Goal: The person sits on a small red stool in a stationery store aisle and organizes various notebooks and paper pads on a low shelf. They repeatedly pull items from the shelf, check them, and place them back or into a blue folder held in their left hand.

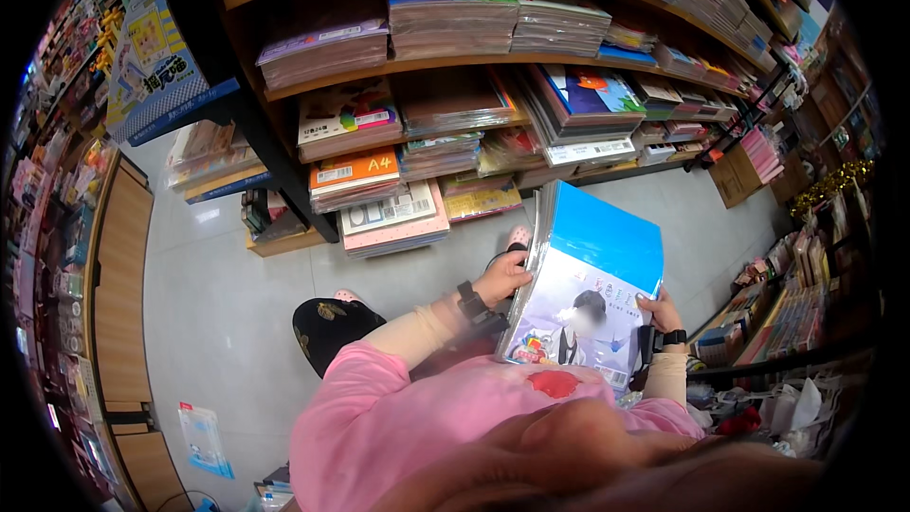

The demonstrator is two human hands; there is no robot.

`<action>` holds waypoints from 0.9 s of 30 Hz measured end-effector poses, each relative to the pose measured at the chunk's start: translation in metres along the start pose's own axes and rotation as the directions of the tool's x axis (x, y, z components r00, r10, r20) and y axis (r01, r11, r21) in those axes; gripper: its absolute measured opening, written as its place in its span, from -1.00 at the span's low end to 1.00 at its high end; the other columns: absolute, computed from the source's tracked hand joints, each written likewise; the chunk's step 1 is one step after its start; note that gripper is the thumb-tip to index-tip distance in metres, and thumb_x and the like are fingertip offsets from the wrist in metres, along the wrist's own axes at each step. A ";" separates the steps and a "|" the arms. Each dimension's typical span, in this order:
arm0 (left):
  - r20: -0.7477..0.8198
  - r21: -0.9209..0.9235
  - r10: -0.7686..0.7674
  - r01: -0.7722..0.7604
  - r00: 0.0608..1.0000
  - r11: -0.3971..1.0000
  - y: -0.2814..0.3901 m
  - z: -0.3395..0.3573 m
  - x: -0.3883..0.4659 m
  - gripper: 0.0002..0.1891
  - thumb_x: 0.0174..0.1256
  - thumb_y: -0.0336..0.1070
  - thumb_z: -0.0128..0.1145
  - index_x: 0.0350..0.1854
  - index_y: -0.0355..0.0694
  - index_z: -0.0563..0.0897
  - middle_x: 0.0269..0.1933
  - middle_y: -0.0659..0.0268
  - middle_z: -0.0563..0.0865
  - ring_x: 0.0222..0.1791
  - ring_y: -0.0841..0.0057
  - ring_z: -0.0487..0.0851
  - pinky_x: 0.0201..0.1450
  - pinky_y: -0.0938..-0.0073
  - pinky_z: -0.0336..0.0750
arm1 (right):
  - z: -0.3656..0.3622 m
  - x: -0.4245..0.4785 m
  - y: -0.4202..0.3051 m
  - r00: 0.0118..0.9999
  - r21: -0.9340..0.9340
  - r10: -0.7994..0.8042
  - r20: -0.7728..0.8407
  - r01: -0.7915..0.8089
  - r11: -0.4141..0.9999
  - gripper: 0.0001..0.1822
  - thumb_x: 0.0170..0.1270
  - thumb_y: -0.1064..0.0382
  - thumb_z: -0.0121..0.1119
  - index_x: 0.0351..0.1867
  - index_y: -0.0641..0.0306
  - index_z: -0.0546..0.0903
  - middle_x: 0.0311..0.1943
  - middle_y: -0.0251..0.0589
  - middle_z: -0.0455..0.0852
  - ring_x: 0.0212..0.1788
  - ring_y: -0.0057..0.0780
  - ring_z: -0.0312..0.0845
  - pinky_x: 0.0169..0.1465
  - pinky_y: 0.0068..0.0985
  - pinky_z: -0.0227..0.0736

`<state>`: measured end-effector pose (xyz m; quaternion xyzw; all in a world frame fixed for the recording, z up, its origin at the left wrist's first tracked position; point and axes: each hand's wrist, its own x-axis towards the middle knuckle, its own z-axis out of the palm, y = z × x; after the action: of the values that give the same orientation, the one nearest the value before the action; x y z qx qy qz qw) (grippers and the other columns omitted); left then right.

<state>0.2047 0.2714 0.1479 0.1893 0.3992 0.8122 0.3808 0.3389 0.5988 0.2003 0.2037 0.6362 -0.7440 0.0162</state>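
Observation:
A stack of thin, plastic-wrapped paper packs [604,235] is held up in front of my chest, tilted. Its top cover is bright blue at the upper part and lilac below, with a printed figure, writing and a barcode. My left hand [503,277] grips the stack's left edge, where several layered edges show. At the right edge, my right hand [662,309] holds the same stack with the thumb on the cover; its other fingers are mostly hidden behind. Both wrists wear dark strapped devices.
A wooden shelf rack [434,71] ahead carries several piles of wrapped packs. Lower piles include an orange-covered pack [355,169] and a pink dotted one [434,217]. A cardboard box [737,176] stands at the right. A blue-and-clear package [205,437] lies on the grey floor [213,284].

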 end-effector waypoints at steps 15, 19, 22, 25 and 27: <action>0.082 -0.079 -0.043 0.050 0.996 0.996 -0.011 -0.020 0.008 -0.57 0.18 -0.32 -0.02 0.10 -0.33 0.27 0.01 0.23 0.47 -0.01 0.53 0.43 0.04 0.48 0.31 | 0.004 0.026 0.011 0.998 0.081 0.042 0.039 -0.045 0.996 -0.40 -0.15 0.55 0.17 0.03 0.37 0.28 -0.14 -0.15 0.51 -0.12 -0.36 0.45 -0.03 -0.45 0.33; 0.147 -0.244 -0.110 0.144 0.983 0.959 -0.020 -0.016 0.009 -0.49 0.21 -0.22 -0.06 0.17 -0.30 0.17 0.15 0.22 0.32 0.14 0.49 0.29 0.14 0.42 0.22 | -0.003 0.029 0.028 1.000 0.102 0.012 0.025 -0.015 0.995 -0.40 -0.15 0.53 0.17 0.03 0.38 0.29 -0.14 -0.14 0.51 -0.12 -0.35 0.45 -0.03 -0.45 0.32; 0.176 -0.262 -0.092 0.136 0.980 0.955 -0.027 -0.019 0.011 -0.46 0.22 -0.20 -0.06 0.20 -0.28 0.12 0.17 0.22 0.29 0.15 0.47 0.28 0.16 0.41 0.20 | 0.004 0.033 0.026 0.998 0.103 0.030 0.063 -0.036 0.994 -0.41 -0.15 0.49 0.17 0.03 0.38 0.29 -0.14 -0.13 0.51 -0.11 -0.34 0.44 -0.03 -0.44 0.32; 0.171 -0.213 -0.105 0.141 0.980 0.967 -0.028 -0.022 0.011 -0.46 0.21 -0.20 -0.04 0.20 -0.27 0.13 0.16 0.22 0.30 0.15 0.46 0.28 0.17 0.39 0.20 | 0.013 0.029 0.021 0.998 0.154 0.025 0.052 -0.033 0.987 -0.42 -0.15 0.49 0.16 0.02 0.39 0.29 -0.14 -0.12 0.52 -0.12 -0.32 0.45 -0.04 -0.44 0.33; 0.163 -0.209 -0.095 0.128 0.982 0.969 -0.027 -0.019 0.010 -0.45 0.19 -0.21 -0.01 0.19 -0.28 0.14 0.15 0.22 0.32 0.14 0.46 0.30 0.16 0.40 0.20 | 0.013 0.029 0.021 0.997 0.176 0.030 0.074 -0.042 0.983 -0.42 -0.15 0.49 0.16 0.02 0.39 0.29 -0.14 -0.11 0.52 -0.13 -0.32 0.46 -0.04 -0.44 0.34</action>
<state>0.1991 0.2799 0.1145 0.1846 0.2874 0.8118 0.4736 0.3143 0.5895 0.1724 0.1895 0.5624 -0.8041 0.0338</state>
